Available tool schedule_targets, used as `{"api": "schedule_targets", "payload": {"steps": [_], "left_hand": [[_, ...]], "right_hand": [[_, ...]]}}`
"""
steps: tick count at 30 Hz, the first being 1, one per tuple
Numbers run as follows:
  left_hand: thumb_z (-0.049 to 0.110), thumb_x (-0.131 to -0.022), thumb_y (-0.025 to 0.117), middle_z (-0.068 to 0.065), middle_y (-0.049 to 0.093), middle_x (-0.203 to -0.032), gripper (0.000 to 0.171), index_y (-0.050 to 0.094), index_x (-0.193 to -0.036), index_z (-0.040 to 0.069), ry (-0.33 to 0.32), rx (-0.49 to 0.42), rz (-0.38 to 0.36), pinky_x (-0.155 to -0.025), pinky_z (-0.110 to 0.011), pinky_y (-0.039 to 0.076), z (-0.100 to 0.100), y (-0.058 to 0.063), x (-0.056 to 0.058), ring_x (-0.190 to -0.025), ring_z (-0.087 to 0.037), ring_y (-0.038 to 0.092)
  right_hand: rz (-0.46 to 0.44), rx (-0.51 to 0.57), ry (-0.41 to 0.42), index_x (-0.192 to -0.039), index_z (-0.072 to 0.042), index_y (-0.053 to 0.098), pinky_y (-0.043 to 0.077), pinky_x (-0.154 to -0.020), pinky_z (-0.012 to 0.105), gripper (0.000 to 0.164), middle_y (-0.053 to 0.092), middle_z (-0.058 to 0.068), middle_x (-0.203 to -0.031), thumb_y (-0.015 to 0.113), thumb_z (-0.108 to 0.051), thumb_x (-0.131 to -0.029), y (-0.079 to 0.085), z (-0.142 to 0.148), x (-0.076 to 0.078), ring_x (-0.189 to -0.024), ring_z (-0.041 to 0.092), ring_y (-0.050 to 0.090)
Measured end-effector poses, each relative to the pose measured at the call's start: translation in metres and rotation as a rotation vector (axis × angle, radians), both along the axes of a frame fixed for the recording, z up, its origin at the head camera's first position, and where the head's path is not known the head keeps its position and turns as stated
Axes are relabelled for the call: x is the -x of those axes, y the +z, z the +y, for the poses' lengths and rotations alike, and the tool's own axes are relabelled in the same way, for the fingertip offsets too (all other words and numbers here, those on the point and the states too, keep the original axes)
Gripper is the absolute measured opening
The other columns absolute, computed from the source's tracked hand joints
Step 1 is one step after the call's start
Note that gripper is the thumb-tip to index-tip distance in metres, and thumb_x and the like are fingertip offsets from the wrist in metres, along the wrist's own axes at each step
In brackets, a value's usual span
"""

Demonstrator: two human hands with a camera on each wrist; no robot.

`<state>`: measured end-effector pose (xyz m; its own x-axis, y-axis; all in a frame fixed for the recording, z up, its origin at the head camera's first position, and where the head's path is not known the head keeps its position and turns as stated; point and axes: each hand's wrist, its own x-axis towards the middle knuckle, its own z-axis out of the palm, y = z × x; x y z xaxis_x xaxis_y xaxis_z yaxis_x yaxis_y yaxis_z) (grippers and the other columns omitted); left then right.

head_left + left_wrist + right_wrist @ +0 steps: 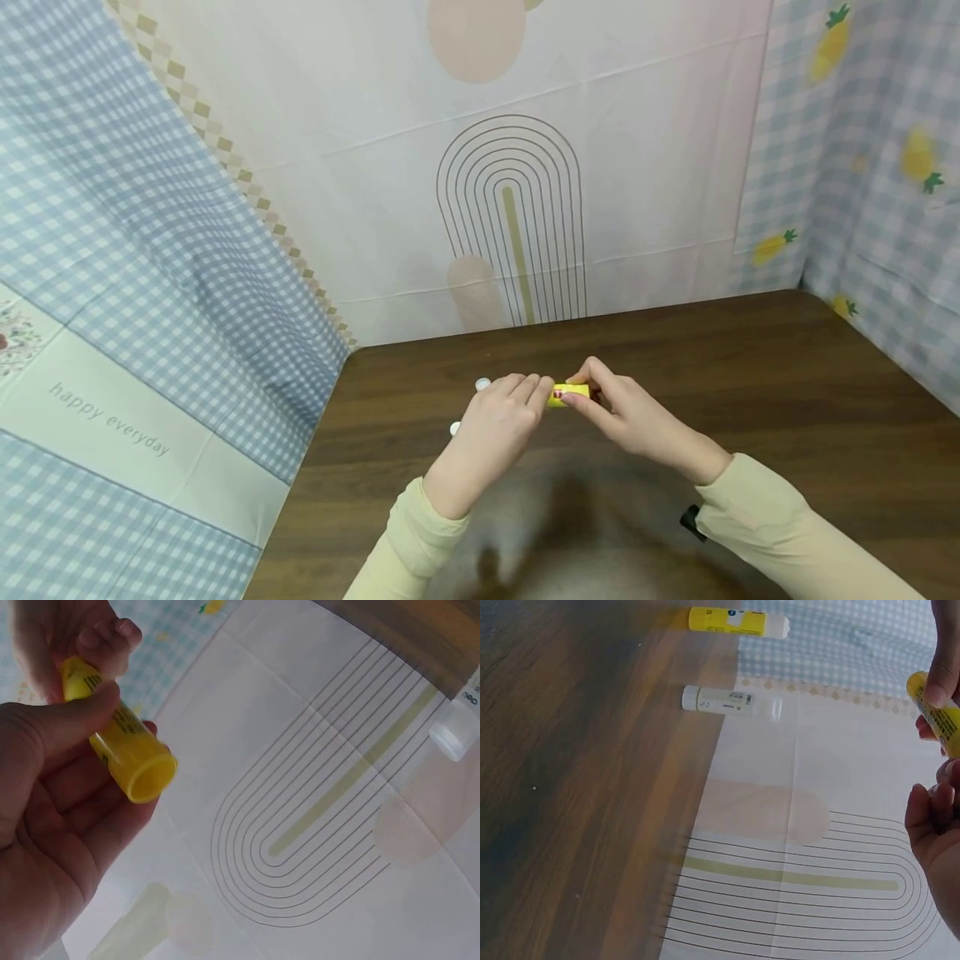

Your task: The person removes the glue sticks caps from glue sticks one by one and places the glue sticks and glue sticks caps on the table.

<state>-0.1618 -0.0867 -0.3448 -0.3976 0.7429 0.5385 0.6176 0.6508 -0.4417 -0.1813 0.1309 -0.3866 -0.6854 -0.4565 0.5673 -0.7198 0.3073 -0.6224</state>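
Both hands hold a yellow glue stick tube above the table. My left hand grips one end, its thumb laid across the tube in the left wrist view. There the near end of the tube shows as a round, hollow-looking rim. At the other end my right hand pinches the tube between thumb and fingers. A second yellow glue stick with a whitish cap and a white, clear-ended glue stick stand upright on the table in the right wrist view. From the head, the left hand mostly hides both.
A dark brown wooden table lies under the hands. Behind it hangs a pale cloth with arch lines, and blue checked cloths close off the left and right sides. A small black object shows at the right sleeve.
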Motion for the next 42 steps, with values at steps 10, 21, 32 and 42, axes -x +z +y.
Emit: {"api": "schedule_targets", "payload": {"steps": [10, 21, 32, 42], "left_hand": [[0.012, -0.087, 0.078, 0.003, 0.069, -0.085, 0.02, 0.067, -0.103, 0.008, -0.077, -0.02, -0.074, -0.067, -0.023, 0.051, -0.004, 0.001, 0.0, -0.078, -0.013, 0.063], [0.006, -0.088, 0.076, 0.0, 0.075, -0.1, 0.022, 0.073, -0.109, 0.008, -0.04, -0.058, -0.003, -0.077, -0.024, 0.055, -0.001, 0.001, 0.002, -0.088, -0.014, 0.067], [0.007, -0.084, 0.077, 0.004, 0.072, -0.091, 0.019, 0.068, -0.101, 0.01, -0.101, -0.031, -0.052, -0.066, -0.022, 0.052, -0.002, 0.004, 0.003, -0.078, -0.013, 0.062], [0.012, -0.084, 0.08, 0.002, 0.074, -0.096, 0.025, 0.07, -0.107, 0.008, -0.08, -0.064, -0.1, -0.072, -0.024, 0.055, -0.01, 0.019, 0.0, -0.084, -0.012, 0.066]], "right_hand": [[0.15, -0.012, 0.041, -0.102, -0.018, 0.055, 0.044, -0.055, 0.023, 0.022, 0.053, -0.012, -0.085, 0.071, -0.005, -0.094, -0.004, 0.005, 0.0, -0.069, 0.003, 0.048], [-0.101, 0.018, -0.03, -0.109, -0.02, 0.057, 0.046, -0.055, 0.025, 0.019, 0.067, -0.009, -0.092, 0.07, -0.015, -0.096, -0.002, 0.006, 0.0, -0.079, 0.01, 0.061], [0.146, 0.002, 0.029, -0.106, -0.017, 0.059, 0.049, -0.069, 0.022, 0.026, 0.063, -0.009, -0.101, 0.076, -0.006, -0.09, -0.009, 0.011, -0.001, -0.085, 0.006, 0.056], [0.287, 0.014, 0.055, -0.116, -0.01, 0.061, 0.049, -0.088, 0.022, 0.031, 0.063, -0.002, -0.111, 0.077, -0.018, -0.091, 0.004, 0.012, 0.006, -0.102, 0.013, 0.06]]}}
